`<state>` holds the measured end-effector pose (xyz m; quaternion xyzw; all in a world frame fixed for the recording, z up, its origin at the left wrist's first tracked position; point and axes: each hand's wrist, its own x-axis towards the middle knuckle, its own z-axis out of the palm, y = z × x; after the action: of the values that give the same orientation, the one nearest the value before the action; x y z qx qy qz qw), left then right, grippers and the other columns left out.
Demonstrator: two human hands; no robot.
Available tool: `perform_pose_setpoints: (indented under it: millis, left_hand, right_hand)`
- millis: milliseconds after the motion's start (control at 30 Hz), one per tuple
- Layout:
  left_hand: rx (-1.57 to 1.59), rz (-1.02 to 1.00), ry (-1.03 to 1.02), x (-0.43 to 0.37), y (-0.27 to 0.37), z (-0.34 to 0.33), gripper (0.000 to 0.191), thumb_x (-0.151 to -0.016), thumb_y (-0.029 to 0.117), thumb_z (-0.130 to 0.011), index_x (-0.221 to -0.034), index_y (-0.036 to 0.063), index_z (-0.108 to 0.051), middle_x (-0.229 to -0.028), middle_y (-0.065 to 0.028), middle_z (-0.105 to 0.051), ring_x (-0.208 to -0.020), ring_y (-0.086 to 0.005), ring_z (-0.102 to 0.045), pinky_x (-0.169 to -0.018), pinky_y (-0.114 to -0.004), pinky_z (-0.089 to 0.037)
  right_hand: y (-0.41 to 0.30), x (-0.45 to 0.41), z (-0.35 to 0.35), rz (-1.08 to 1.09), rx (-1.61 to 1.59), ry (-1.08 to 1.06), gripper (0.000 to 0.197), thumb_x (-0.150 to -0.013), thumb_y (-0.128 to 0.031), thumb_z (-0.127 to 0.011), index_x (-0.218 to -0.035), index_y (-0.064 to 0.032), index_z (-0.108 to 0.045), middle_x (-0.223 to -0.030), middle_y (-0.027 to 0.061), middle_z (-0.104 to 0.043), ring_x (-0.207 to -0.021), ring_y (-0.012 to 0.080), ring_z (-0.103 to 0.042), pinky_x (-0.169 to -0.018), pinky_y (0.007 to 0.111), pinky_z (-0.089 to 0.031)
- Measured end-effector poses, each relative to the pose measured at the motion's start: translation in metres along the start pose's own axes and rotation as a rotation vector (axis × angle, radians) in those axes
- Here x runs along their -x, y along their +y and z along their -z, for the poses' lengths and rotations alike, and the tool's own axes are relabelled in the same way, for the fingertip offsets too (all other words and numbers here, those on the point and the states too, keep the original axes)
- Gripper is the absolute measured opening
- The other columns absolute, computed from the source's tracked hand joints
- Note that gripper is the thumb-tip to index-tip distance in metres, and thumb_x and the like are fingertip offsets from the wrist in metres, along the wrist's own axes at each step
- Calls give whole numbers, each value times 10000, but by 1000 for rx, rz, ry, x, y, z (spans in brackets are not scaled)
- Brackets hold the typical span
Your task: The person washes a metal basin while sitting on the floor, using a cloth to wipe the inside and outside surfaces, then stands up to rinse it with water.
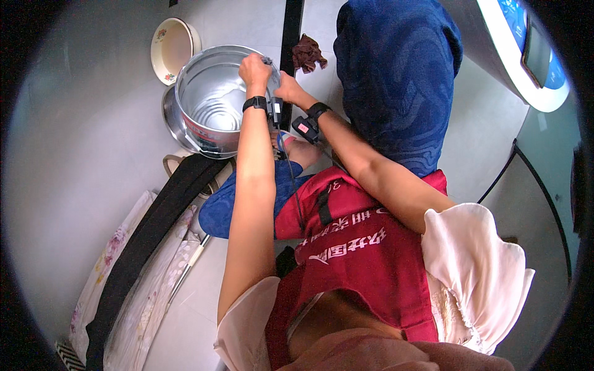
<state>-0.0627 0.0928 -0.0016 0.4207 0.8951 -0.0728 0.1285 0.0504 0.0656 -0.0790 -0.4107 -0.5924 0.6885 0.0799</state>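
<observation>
A large stainless-steel pail (209, 88) leans with its mouth towards me, and its ridged bottom shows inside. My left hand (255, 72) is closed at the pail's far right rim, around a small grey wad (267, 60) that looks like a scouring pad; most of it is hidden by the fingers. Just right of it, my right hand (290, 88) grips the rim or outer wall of the pail, its fingertips out of sight. Under the pail's left side sits another shiny metal vessel (170, 116). Both wrists wear black straps with small boxes.
Beyond the pail stands a cream basin (172, 51) with flower prints. A crumpled brown cloth (308, 53) lies beside a black floor strip (292, 28). Floral fabric (116, 250) and a black cloth (153, 232) hang at left. A white-and-blue appliance (552, 99) stands at right.
</observation>
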Motion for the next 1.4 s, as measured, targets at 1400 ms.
perform_pose_setpoints:
  millis: [1400]
  left_hand:
    - [-36,-172,-85,-7,-21,-6,223,-723,221,-718,-888,71,-731,-899,-198,-681,-868,-378,-655,-792,-455,-520]
  right_hand:
    - [-21,9,2,43,-12,60,465,-665,-219,-707,-989,73,-546,-936,311,-627,-931,451,-614,-801,477,-504]
